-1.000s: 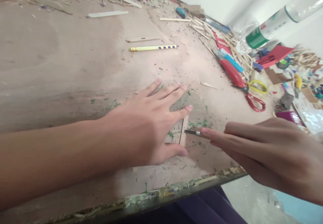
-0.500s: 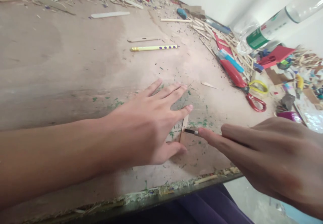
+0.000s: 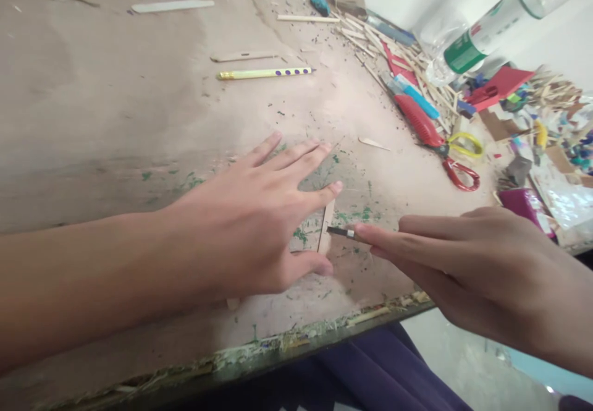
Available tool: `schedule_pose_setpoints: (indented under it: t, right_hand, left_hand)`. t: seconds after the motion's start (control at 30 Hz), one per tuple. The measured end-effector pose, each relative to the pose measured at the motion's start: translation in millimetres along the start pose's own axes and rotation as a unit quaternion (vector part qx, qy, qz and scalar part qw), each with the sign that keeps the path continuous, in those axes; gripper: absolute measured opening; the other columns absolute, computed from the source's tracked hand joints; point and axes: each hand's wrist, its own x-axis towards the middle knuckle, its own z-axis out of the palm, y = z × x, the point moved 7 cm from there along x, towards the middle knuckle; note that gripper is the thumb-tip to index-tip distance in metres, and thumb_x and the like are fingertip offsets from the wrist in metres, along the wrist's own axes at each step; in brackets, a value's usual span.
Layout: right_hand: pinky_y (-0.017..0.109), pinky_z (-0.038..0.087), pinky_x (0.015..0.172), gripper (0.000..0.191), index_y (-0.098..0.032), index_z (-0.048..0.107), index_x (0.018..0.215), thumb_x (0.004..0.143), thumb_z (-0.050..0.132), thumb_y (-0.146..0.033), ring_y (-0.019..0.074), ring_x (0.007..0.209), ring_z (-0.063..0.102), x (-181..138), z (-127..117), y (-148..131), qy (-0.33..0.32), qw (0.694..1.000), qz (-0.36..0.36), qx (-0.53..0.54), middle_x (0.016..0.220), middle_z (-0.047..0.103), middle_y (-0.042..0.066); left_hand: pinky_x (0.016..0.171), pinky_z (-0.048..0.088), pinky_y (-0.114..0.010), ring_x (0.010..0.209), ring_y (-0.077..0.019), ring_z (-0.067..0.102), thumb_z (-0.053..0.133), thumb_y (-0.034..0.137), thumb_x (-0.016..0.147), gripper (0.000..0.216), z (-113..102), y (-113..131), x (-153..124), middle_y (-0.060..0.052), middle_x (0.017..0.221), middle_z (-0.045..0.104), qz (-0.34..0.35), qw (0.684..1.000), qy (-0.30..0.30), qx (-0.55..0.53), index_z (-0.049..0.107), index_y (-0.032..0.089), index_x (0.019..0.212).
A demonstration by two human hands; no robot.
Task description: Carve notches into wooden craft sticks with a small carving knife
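Observation:
My left hand [image 3: 259,219] lies flat with fingers spread on the worn wooden tabletop [image 3: 115,120], pressing down a thin wooden stick [image 3: 325,233] that shows between its forefinger and thumb. My right hand [image 3: 467,262] comes in from the right, fingers closed along a small craft knife [image 3: 340,232]. The knife's dark blade tip touches the stick's right edge. Most of the knife's handle is hidden under my fingers.
A yellow pencil with purple dots [image 3: 266,73] and a flat wooden stick [image 3: 172,6] lie further back. At right are red-handled pliers [image 3: 433,139], yellow-handled scissors [image 3: 463,144], a plastic bottle [image 3: 482,31] and heaps of sticks and scraps. The table's front edge [image 3: 301,343] is close.
The view has shifted slightly, so everything sits a little lower-left in frame. Both hands keep their places on the stick; the blade tip stays at its edge.

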Motion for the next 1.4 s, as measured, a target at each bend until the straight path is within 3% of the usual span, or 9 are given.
schedule_pose_setpoints:
  t: [0.17,0.3,0.5,0.7,0.87,1.03,1.23,1.4]
  right_hand:
    - [0.029,0.031,0.056,0.03,-0.015,0.077,0.153,0.129,0.059,-0.011,0.009,0.06,0.047,-9,7,7,0.025,0.998,0.023,0.047,0.085,0.061,-0.007]
    - [0.033,0.03,0.056,0.033,-0.011,0.074,0.155,0.129,0.054,-0.009,0.0102,0.064,0.054,-12,9,7,0.026,0.999,-0.013,-0.036,0.088,0.066,-0.005]
    - [0.039,0.029,0.056,0.037,-0.009,0.071,0.158,0.131,0.046,-0.006,0.0143,0.059,0.042,-4,0,2,-0.01,0.994,-0.057,-0.097,0.085,0.059,-0.006]
    - [0.041,0.035,0.059,0.046,-0.008,0.067,0.164,0.132,0.034,-0.009,0.0162,0.066,0.054,-4,-4,-7,-0.006,0.99,-0.054,-0.129,0.09,0.059,-0.003]
    - [0.043,0.033,0.059,0.044,-0.011,0.069,0.164,0.131,0.04,-0.01,0.0174,0.064,0.047,-7,0,-5,-0.016,0.993,-0.037,-0.114,0.091,0.063,-0.003]
    - [0.04,0.033,0.058,0.041,-0.012,0.071,0.16,0.133,0.04,-0.012,0.0166,0.061,0.039,-10,1,-5,-0.003,0.994,-0.033,-0.103,0.087,0.058,-0.005]
    - [0.036,0.04,0.055,0.039,-0.01,0.069,0.157,0.132,0.04,-0.009,0.0147,0.06,0.049,-4,-3,-7,-0.025,0.991,-0.047,-0.122,0.088,0.062,-0.004]
    - [0.04,0.04,0.055,0.045,-0.005,0.068,0.159,0.129,0.035,-0.009,0.017,0.062,0.051,-6,-2,-12,-0.003,0.991,-0.054,-0.121,0.089,0.066,0.001]
  left_hand:
    - [0.162,0.021,-0.07,0.196,-0.0463,0.034,0.068,0.089,0.115,0.098,2,-4,-1,-0.027,0.207,0.034,0.002,1.0,0.001,0.0,0.066,0.022,0.186]
    - [0.162,0.02,-0.07,0.197,-0.0457,0.032,0.067,0.093,0.114,0.101,4,-6,-2,-0.024,0.209,0.032,-0.001,1.0,-0.002,-0.004,0.064,0.025,0.188]
    - [0.16,0.023,-0.071,0.195,-0.0487,0.036,0.072,0.09,0.114,0.099,1,-3,-2,-0.03,0.206,0.035,0.007,1.0,0.001,0.006,0.067,0.021,0.185]
    - [0.16,0.022,-0.069,0.195,-0.0475,0.035,0.073,0.091,0.112,0.1,3,-4,0,-0.029,0.206,0.035,0.001,1.0,0.0,0.007,0.065,0.024,0.186]
    - [0.161,0.022,-0.066,0.195,-0.046,0.035,0.074,0.091,0.112,0.101,3,-3,0,-0.03,0.205,0.037,0.008,1.0,0.011,0.004,0.066,0.022,0.185]
    - [0.162,0.017,-0.065,0.198,-0.0445,0.029,0.072,0.092,0.113,0.103,5,-4,1,-0.029,0.207,0.032,0.006,1.0,0.001,-0.001,0.063,0.022,0.188]
    - [0.161,0.02,-0.069,0.196,-0.0481,0.033,0.072,0.094,0.111,0.103,8,-6,2,-0.027,0.207,0.032,-0.003,1.0,-0.003,0.0,0.065,0.025,0.187]
    - [0.16,0.021,-0.071,0.196,-0.0481,0.032,0.074,0.093,0.109,0.103,7,-4,5,-0.028,0.207,0.03,-0.009,1.0,-0.014,-0.001,0.065,0.025,0.186]
